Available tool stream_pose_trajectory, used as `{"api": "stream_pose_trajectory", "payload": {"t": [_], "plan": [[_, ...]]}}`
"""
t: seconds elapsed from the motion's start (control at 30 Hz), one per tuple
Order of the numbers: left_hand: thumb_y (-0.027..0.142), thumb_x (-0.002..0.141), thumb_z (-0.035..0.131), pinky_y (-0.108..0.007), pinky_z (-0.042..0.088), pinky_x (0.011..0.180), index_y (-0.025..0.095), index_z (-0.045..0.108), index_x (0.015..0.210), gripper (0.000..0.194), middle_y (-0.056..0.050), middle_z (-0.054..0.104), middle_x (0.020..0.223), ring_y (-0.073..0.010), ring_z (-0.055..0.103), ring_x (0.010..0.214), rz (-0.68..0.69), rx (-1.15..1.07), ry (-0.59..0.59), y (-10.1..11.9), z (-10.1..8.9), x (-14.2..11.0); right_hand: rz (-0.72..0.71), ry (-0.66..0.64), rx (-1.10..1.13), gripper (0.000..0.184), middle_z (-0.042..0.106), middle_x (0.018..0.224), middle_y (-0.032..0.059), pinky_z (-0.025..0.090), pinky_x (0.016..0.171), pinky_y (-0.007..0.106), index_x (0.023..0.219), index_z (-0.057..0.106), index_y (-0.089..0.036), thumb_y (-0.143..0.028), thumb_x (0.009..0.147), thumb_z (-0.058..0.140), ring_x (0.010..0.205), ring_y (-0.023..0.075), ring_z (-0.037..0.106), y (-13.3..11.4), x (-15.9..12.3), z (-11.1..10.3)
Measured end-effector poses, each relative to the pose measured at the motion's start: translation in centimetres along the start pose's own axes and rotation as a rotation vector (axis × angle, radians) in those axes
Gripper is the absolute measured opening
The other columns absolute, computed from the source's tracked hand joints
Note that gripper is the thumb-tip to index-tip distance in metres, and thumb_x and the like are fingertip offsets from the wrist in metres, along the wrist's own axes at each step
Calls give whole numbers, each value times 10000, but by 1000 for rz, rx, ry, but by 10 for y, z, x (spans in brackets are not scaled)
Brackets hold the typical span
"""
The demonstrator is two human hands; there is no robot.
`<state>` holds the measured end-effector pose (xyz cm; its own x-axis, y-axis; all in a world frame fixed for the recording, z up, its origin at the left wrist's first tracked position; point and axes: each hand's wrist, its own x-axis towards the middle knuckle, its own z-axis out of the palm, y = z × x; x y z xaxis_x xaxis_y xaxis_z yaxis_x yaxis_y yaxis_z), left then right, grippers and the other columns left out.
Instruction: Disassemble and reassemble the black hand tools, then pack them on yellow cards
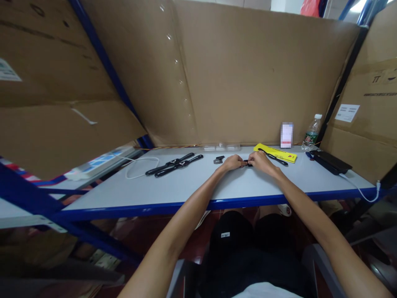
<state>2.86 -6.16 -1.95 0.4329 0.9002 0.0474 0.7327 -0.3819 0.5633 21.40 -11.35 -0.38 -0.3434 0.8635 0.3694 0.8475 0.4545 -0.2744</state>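
Blue-edged pale tabletop (118,192): left hand (235,162) and right hand (259,160) pinch a small black part (247,163) between fingertips, open surface separating them from the front edge (248,202).

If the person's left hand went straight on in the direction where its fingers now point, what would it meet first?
The small black piece at the fingertips of the left hand, which they already seem to touch; just beyond it, probably the right hand. Exact depth is unclear.
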Motion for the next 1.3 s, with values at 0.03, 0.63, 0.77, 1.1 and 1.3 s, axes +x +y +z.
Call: {"api": "stream_pose_trajectory", "payload": {"t": [0.03,0.63,0.77,1.1,1.3], "plan": [[518,799,659,-279,286,559,184,686,617,381,17,545,524,-140,480,545,2,-15,-4,0,0,0,12,4,-10,161,796,900,98,460,768,235,891,811,-167,-119,874,659,871,189,701,-2,0,1],[461,817,622,-290,279,564,187,692,632,337,18,524,516,-146,468,545,-3,-8,-11,1,0,-1,26,-100,143,183,795,844,60,475,703,208,931,819,-153,-73,815,703,770,156,706,2,1,-8],[469,816,628,-287,281,569,181,694,638,345,17,536,524,-142,467,545,13,-13,-7,0,0,0,-54,-60,68,126,790,884,76,466,739,230,912,826,-174,-138,846,725,822,175,703,8,2,-4],[512,784,652,-278,276,565,177,705,635,371,10,538,506,-148,479,546,14,-18,14,-3,1,3,31,21,10,196,782,846,85,444,733,241,926,809,-148,-76,857,641,790,177,680,-7,-1,-2],[484,805,622,-282,276,564,182,707,653,349,5,561,544,-151,493,553,11,8,5,-3,1,4,122,-60,167,170,781,799,57,461,699,217,920,809,-121,-67,813,689,743,158,689,-4,2,-7]]}}
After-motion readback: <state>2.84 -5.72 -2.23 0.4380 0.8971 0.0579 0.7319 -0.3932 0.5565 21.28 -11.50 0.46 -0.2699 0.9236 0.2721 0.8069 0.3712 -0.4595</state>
